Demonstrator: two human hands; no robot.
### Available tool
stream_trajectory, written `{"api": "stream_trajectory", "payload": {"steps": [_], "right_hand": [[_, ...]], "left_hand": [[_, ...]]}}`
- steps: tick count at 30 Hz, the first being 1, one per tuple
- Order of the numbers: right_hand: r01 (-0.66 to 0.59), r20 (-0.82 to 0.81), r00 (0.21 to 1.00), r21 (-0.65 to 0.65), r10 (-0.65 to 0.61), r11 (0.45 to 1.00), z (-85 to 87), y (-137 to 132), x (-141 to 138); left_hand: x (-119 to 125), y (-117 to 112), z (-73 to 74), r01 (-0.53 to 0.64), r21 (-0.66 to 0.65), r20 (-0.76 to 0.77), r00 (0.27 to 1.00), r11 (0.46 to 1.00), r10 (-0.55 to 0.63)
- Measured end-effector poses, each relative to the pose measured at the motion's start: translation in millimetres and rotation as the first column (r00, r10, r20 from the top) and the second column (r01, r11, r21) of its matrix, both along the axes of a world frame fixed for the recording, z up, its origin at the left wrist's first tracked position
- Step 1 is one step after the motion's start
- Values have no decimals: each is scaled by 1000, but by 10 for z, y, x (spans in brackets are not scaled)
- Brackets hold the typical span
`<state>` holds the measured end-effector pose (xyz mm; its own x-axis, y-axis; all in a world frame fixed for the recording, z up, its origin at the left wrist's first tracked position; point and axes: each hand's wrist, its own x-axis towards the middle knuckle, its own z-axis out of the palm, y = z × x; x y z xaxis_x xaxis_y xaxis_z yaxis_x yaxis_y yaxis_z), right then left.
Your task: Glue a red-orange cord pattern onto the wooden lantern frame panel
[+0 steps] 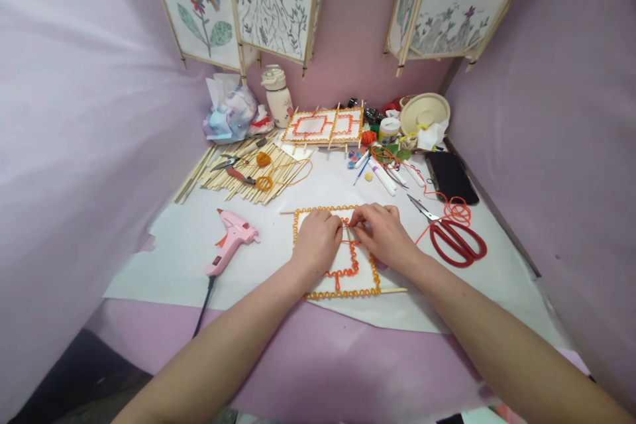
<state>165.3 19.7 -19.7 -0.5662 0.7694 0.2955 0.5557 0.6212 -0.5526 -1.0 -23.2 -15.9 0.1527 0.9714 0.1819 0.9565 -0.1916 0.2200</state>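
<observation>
A white panel [368, 281] framed with thin sticks lies on the table in front of me. Wavy yellow-orange cord [342, 293] runs along its border, and red-orange cord [354, 258] forms an inner outline. My left hand [318, 242] rests on the panel's upper left part, fingers curled, its fingertips at the red-orange cord. Opposite it, my right hand [380, 232] pinches at the same cord near the panel's top middle. The hands partly hide the cord between them. A loose red-orange strand trails out to the right from under my right hand.
A pink glue gun [232, 242] lies left, red-handled scissors [454, 238] right, beside a dark phone [451, 177]. Behind are cut sticks [238, 175] with pliers [241, 177], a second framed panel [322, 126], markers [381, 177] and a bottle [277, 96]. Painted lanterns [273, 3] hang above.
</observation>
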Motion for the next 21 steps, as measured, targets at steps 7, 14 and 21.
{"api": "stream_trajectory", "payload": {"steps": [7,14,21], "right_hand": [[47,-5,999,21,-47,999,50,1,49],[-59,111,992,-27,61,998,180,28,223],[-181,185,962,-123,201,976,270,105,411]], "left_hand": [[-21,-51,60,-15,-5,115,993,1000,15],[-106,-138,249,-102,-145,355,923,984,147],[-216,-420,323,-322,-52,550,781,945,296]]}}
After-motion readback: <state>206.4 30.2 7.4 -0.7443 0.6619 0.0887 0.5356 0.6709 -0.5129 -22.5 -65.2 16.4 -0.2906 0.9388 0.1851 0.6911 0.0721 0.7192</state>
